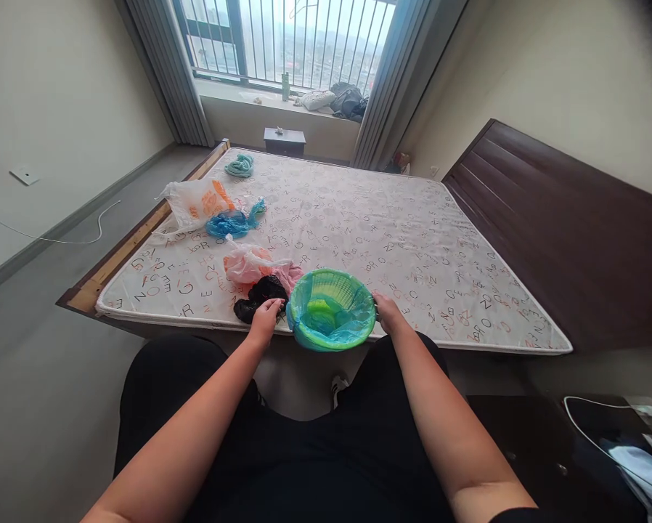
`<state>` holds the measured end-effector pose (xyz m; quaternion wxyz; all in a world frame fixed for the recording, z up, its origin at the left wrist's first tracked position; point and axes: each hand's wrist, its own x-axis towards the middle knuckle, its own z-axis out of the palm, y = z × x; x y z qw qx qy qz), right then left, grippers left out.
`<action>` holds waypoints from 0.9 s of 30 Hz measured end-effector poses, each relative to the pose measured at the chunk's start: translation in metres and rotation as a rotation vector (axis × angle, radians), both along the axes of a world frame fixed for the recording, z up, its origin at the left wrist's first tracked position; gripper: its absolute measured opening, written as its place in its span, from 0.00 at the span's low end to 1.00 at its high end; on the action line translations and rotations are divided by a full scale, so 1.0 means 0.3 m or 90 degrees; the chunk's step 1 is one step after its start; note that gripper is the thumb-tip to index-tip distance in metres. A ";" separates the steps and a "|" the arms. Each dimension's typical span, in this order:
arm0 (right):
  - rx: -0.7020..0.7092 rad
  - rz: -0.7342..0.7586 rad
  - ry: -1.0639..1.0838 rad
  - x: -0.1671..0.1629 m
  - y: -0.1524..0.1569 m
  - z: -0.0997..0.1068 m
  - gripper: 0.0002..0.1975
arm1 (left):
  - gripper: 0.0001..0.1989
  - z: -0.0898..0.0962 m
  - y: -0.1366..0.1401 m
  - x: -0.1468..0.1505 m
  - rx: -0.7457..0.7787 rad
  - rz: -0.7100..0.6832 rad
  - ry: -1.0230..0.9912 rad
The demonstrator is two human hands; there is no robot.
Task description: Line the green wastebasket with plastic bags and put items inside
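Green basket (341,283), lined w/ blue plastic bag (351,333), is held at mattress (380,225) near edge, btwn both hands, mouth facing up. Its R rim is gripped by R hand (390,314), fingers curled in. L hand (266,319) is set just beside L rim, fingertips nearly closed; whether the liner is pinched can't be told. Black bag (266,289) is seen right by L fingers, partly covered. Behind it, pink-orange bag (248,263), crumpled blue bag (229,224) & white bag w/ orange print (192,203) are strewn.
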<state>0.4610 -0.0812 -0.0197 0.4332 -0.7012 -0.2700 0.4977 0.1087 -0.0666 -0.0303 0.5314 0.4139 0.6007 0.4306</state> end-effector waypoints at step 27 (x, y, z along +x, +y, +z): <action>0.062 -0.008 -0.030 0.000 -0.012 0.009 0.14 | 0.25 -0.006 -0.008 0.028 0.024 -0.082 -0.030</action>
